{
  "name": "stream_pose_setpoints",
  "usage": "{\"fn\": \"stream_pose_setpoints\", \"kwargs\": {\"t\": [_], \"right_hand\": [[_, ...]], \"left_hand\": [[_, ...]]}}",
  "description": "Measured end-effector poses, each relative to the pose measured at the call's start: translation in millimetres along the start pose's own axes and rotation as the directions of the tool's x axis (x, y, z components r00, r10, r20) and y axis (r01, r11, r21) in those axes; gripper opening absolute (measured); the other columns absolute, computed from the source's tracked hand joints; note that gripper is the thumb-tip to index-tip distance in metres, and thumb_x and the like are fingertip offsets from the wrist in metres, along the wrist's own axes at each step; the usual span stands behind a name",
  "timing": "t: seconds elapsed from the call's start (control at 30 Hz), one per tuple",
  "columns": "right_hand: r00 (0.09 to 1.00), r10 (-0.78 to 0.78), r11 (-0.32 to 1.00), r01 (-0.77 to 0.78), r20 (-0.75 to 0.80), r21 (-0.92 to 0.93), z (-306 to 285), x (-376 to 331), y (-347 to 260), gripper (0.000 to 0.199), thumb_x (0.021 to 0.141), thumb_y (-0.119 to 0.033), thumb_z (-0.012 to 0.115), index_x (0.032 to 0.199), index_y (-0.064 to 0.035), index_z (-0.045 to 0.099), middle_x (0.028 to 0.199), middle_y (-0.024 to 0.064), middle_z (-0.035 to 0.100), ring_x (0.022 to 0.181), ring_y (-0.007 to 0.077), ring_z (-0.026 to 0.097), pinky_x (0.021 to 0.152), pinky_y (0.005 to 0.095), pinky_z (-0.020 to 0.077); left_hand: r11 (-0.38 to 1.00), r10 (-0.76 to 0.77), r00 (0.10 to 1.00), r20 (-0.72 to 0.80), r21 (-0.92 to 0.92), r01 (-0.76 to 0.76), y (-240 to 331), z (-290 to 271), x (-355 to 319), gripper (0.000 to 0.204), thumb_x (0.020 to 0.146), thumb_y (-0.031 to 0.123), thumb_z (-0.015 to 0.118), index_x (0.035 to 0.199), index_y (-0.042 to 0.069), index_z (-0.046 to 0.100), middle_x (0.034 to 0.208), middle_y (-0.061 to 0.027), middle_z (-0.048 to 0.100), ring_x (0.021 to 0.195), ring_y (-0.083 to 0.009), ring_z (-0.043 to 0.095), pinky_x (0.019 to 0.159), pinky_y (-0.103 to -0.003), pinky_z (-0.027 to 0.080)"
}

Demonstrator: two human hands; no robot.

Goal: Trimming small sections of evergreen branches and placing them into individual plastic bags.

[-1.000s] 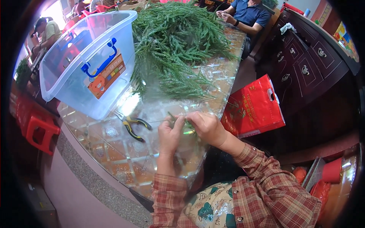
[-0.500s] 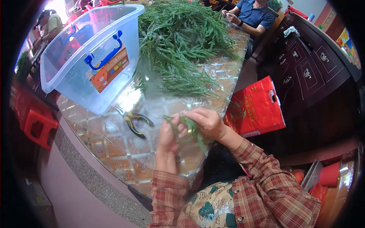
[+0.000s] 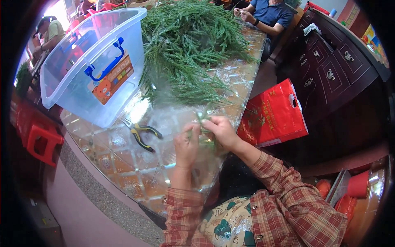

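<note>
My left hand (image 3: 186,144) is closed, its thumb and fingers pinching a green artificial pine sprig (image 3: 202,117). Close beside it, my right hand (image 3: 222,132) also grips the sprig between thumb and fingers. Part of the sprig shows above the fingertips and part hangs behind them; it is blurred. Both hands are held over the near end of the table. To the left of them, pliers (image 3: 142,135) with black and yellow handles lie with the handles spread. Beyond my hands spreads a large heap of green artificial pine branches (image 3: 193,37).
A clear plastic bin (image 3: 78,94) with a blue handle stands on the left of the table (image 3: 123,164). A red bag (image 3: 273,113) is at the table's right edge, before dark drawers (image 3: 325,70). A red stool (image 3: 41,140) is at left. Another person (image 3: 271,16) sits at the far end.
Both hands stay close together, and the sprig between them has been turned so that its tip now points up. The whole view has shifted slightly.
</note>
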State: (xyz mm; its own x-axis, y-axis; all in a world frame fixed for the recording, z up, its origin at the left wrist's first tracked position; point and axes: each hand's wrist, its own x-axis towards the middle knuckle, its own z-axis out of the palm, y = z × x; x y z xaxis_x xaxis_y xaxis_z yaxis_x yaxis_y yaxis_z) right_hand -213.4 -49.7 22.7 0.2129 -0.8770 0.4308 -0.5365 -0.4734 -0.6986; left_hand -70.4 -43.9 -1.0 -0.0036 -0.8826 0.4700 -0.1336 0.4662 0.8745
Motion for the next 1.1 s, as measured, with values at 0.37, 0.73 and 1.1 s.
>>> {"fn": "stream_pose_setpoints", "kwargs": {"t": [0.37,0.73,1.1], "right_hand": [[0.943,0.293,0.944,-0.311,0.159,0.105,-1,10,-26,0.023,0.081,-0.021,0.061,0.082,0.002,0.059,0.072,0.009,0.054,0.067,0.0185,0.054,0.06,0.0327,0.0435],[0.868,-0.481,0.616,0.437,0.128,-0.655,10,12,-12,0.028,0.075,-0.015,0.052,0.097,0.0022,0.056,0.093,0.0118,0.055,0.087,0.026,0.053,0.078,0.035,0.0424],[0.777,-0.144,0.973,-0.001,0.612,0.23,-35,26,-15,0.019,0.079,-0.004,0.053,0.096,0.0014,0.058,0.073,0.0086,0.058,0.061,0.0202,0.06,0.055,0.0298,0.0466]], "left_hand": [[0.899,-0.359,0.931,-0.06,-0.291,0.328,-9,-5,-4,0.023,0.09,0.021,0.054,0.072,0.005,0.056,0.06,0.0032,0.049,0.047,-0.0046,0.044,0.037,-0.02,0.035],[0.895,-0.387,0.921,-0.038,-0.258,0.365,-10,-3,-1,0.022,0.089,0.019,0.054,0.074,0.004,0.056,0.061,0.0038,0.049,0.052,-0.0047,0.043,0.043,-0.021,0.036],[0.875,-0.234,0.963,0.133,-0.403,0.268,-14,-19,-5,0.023,0.089,0.022,0.055,0.072,0.006,0.053,0.059,0.0014,0.048,0.049,-0.0069,0.044,0.04,-0.021,0.034]]}}
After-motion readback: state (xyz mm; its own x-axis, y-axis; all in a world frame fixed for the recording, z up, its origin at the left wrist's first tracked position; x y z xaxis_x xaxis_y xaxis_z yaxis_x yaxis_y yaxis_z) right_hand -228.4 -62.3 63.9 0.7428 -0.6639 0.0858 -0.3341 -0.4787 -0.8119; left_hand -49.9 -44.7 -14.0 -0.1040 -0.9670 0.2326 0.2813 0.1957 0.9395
